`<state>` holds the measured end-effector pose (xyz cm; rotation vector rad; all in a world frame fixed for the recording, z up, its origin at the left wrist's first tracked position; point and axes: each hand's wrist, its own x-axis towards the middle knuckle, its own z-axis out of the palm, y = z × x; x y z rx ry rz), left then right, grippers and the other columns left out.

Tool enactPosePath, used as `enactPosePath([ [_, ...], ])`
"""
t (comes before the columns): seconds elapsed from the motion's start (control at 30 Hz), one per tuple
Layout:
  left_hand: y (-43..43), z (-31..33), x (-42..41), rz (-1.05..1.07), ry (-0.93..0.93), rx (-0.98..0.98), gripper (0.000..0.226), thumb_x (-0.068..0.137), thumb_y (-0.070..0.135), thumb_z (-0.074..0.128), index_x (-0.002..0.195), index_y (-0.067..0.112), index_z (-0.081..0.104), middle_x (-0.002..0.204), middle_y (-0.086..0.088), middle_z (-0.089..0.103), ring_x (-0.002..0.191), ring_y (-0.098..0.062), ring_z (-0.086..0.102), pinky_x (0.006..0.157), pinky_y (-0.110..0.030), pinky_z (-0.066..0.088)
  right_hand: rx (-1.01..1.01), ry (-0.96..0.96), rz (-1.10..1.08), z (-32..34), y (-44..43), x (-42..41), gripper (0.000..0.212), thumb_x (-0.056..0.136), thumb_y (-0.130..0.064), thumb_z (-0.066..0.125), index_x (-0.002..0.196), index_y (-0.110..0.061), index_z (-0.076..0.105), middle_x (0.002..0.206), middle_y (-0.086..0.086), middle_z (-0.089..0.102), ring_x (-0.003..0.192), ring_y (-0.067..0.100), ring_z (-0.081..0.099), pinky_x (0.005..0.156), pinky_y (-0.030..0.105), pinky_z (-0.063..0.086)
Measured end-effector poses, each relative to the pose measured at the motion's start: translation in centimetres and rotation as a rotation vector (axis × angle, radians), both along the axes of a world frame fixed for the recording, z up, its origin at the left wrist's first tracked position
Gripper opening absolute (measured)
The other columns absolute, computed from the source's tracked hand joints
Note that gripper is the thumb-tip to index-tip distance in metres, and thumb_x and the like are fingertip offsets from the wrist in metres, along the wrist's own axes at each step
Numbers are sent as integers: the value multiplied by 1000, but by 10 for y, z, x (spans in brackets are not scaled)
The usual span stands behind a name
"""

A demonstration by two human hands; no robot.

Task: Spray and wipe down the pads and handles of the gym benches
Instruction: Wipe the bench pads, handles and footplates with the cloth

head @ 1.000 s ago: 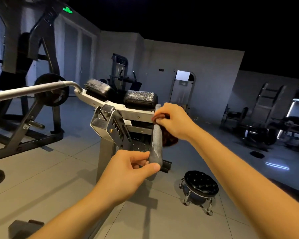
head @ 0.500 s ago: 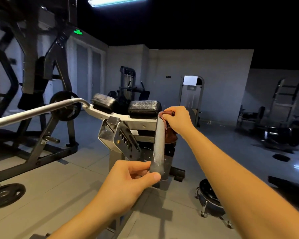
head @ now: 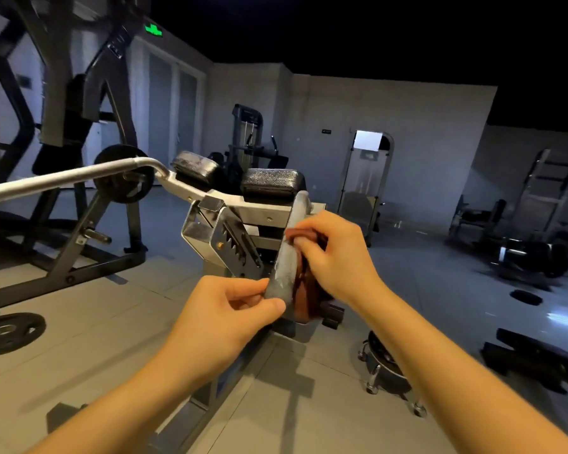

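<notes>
Head view, in a dim gym: you stand at an adjustable bench machine (head: 210, 224), your right hand (head: 338, 253) now about halfway down its grey foam handle (head: 284, 270), where half a second ago it sat at the handle's top end. The reddish-brown cloth (head: 305, 293) has travelled down with it, which reads as a wiping stroke under way along the grip, with the upper stretch covered and the lower stretch likely still to do. Your right fingers are curled round the cloth and press it against the handle's right side, a loose fold hanging below the palm. Your left hand (head: 223, 316) has not shifted: thumb and forefinger pinch the handle's lower end, steadying it, the wrist low and the forearm coming up from the bottom of the frame. The right forearm crosses in from the lower right. The two black pads (head: 271, 181) sit just behind the handle on top of the frame, dull sheen on them; whether they have been wiped cannot be told. A chrome bar (head: 63, 178) runs off left, a weight plate (head: 7, 329) lies on the floor, and a small stool (head: 384, 365) stands to the right. No spray bottle shows.
</notes>
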<state>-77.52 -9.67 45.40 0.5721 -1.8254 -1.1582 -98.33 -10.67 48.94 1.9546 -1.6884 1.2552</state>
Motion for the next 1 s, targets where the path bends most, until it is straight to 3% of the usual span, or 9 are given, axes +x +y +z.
enactPosePath([
  [0.23, -1, 1, 0, 64, -48, -45, 48, 89, 19, 75, 61, 58, 72, 79, -14, 72, 65, -4, 61, 65, -4, 48, 143, -62, -242, 50, -104, -66, 18, 100, -15, 61, 108, -19, 77, 111, 4, 70, 105, 24, 63, 84, 30, 47],
  [0.37, 1, 5, 0, 60, -63, -24, 63, 89, 16, 75, 49, 63, 63, 73, 11, 76, 69, 7, 68, 57, -4, 47, 172, 92, -29, 40, -37, -31, 18, 97, -13, 64, 104, -20, 79, 92, -19, 61, 90, 1, 57, 83, 21, 44],
  [0.43, -3, 4, -3, 102, -85, -45, 51, 86, 27, 79, 53, 63, 65, 81, -1, 77, 73, -6, 72, 69, -18, 57, 231, 162, 100, 28, 10, -8, 18, 97, -14, 66, 106, -24, 78, 95, -21, 63, 95, 0, 59, 83, 15, 44],
  [0.5, -7, 3, -5, 120, -97, -47, 36, 81, 37, 83, 58, 60, 67, 84, -16, 75, 76, -18, 70, 86, -42, 58, 301, 230, 202, 21, 40, 4, 18, 98, -17, 66, 110, -24, 77, 103, -14, 66, 101, 7, 62, 89, 20, 49],
  [0.53, -9, 0, -5, 117, -95, -47, 32, 80, 40, 83, 59, 58, 67, 80, -17, 73, 75, -17, 64, 85, -45, 57, 324, 259, 216, 22, 44, 6, 18, 98, -19, 66, 111, -24, 77, 106, -12, 67, 102, 9, 62, 90, 23, 51],
  [0.63, -15, -6, -5, 82, -104, -56, 17, 76, 55, 82, 68, 46, 70, 75, -5, 64, 75, -14, 57, 80, -40, 57, 341, 344, 144, 43, 20, 0, 17, 97, -21, 66, 108, -28, 77, 105, -13, 67, 100, 8, 61, 90, 29, 51],
  [0.73, -22, -13, -3, 108, -122, -48, 41, 69, 67, 77, 83, 28, 78, 88, -20, 73, 84, -27, 74, 89, -46, 58, 347, 416, -84, 73, -47, -27, 18, 98, -18, 65, 109, -24, 78, 102, -11, 65, 98, 13, 57, 90, 33, 49],
  [0.87, -25, -17, -5, 119, -87, -28, 39, 76, 51, 82, 105, 26, 79, 84, -6, 76, 85, -17, 73, 87, -36, 60, 361, 336, -291, 84, -109, -51, 21, 101, -12, 58, 112, -15, 76, 109, 4, 69, 103, 27, 64, 86, 35, 53],
  [1.0, -26, -17, -5, 102, -85, -67, 50, 70, 63, 76, 85, 15, 78, 85, -17, 73, 85, -35, 70, 85, -48, 58, 355, 209, -150, 73, -74, -31, 17, 96, -11, 65, 102, -17, 79, 94, -5, 70, 92, 13, 65, 81, 28, 50],
])
